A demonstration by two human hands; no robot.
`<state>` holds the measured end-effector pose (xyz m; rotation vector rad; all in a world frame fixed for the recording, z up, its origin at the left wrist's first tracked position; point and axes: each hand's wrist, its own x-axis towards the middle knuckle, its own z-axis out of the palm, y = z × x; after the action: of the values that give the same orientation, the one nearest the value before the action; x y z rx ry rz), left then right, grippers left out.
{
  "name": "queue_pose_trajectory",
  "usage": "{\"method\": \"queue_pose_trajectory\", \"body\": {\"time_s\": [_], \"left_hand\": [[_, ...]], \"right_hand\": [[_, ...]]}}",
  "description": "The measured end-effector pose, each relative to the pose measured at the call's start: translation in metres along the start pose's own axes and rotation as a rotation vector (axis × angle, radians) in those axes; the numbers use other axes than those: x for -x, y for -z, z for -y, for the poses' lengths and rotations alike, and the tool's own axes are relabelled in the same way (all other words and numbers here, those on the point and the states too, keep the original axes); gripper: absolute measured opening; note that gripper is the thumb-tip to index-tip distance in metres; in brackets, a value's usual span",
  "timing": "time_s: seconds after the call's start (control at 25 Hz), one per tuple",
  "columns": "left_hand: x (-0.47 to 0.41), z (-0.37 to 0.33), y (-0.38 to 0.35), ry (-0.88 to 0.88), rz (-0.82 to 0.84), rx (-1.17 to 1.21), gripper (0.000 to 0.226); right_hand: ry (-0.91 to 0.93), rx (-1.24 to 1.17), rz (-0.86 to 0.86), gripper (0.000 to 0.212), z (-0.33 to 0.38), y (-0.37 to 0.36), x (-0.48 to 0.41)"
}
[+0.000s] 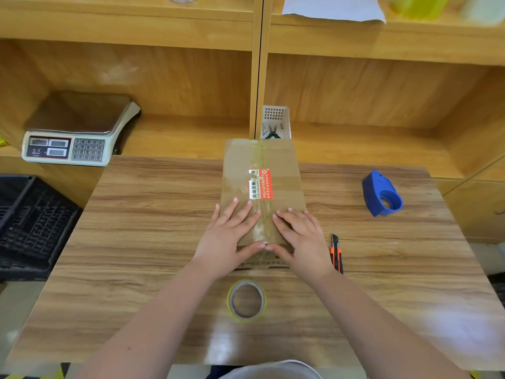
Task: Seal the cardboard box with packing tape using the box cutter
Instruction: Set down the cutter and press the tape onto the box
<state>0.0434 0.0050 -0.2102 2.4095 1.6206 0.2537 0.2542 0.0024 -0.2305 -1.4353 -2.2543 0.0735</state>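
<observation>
A closed cardboard box [284, 162] with a red and white label stands in the middle of the wooden table [153, 214]. Clear tape runs along its top seam. My left hand [229, 236] and my right hand [299, 236] lie flat on the near end of the box top, fingers spread, thumbs meeting at the near edge over the tape. An orange and black box cutter [336, 254] lies on the table just right of my right hand. A roll of clear packing tape [246, 300] lies flat in front of the box, between my forearms.
A blue tape dispenser [381, 194] sits at the table's right. A weighing scale [79, 129] stands on the shelf at back left. A black crate [30, 222] sits left of the table. A white basket with pliers [276, 123] stands behind the box.
</observation>
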Motion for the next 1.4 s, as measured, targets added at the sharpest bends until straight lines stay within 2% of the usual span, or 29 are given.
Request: {"method": "queue_pose_trajectory", "body": {"time_s": [0.2, 0.4, 0.6, 0.68, 0.92, 1.2, 1.32, 1.4], "left_hand": [[-0.003, 0.008, -0.004, -0.059, -0.043, -0.064, 0.088], [-0.002, 0.011, -0.005, -0.084, -0.037, -0.089, 0.082], [0.000, 0.008, 0.001, -0.096, 0.013, -0.139, 0.081], [0.003, 0.006, 0.006, -0.096, 0.047, -0.203, 0.083], [0.002, -0.019, 0.005, -0.131, 0.033, -0.230, 0.089], [-0.001, -0.018, -0.003, -0.083, 0.090, -0.247, 0.072], [-0.002, -0.016, -0.005, -0.126, -0.004, -0.265, 0.062], [-0.002, -0.015, -0.005, -0.137, -0.029, -0.268, 0.066]], "right_hand": [[0.054, 0.059, -0.033, 0.063, -0.003, -0.005, -0.002], [0.090, 0.094, -0.067, 0.062, -0.003, -0.007, -0.002], [0.119, 0.114, -0.005, 0.061, -0.004, 0.000, -0.002], [0.141, 0.138, 0.043, 0.069, -0.006, 0.006, 0.000], [0.145, 0.114, 0.076, 0.072, 0.011, 0.003, -0.007], [0.148, 0.145, 0.059, 0.065, 0.011, -0.007, -0.009], [0.191, 0.176, 0.107, 0.063, 0.008, -0.007, -0.010], [0.225, 0.190, 0.128, 0.061, 0.003, -0.005, -0.012]]}}
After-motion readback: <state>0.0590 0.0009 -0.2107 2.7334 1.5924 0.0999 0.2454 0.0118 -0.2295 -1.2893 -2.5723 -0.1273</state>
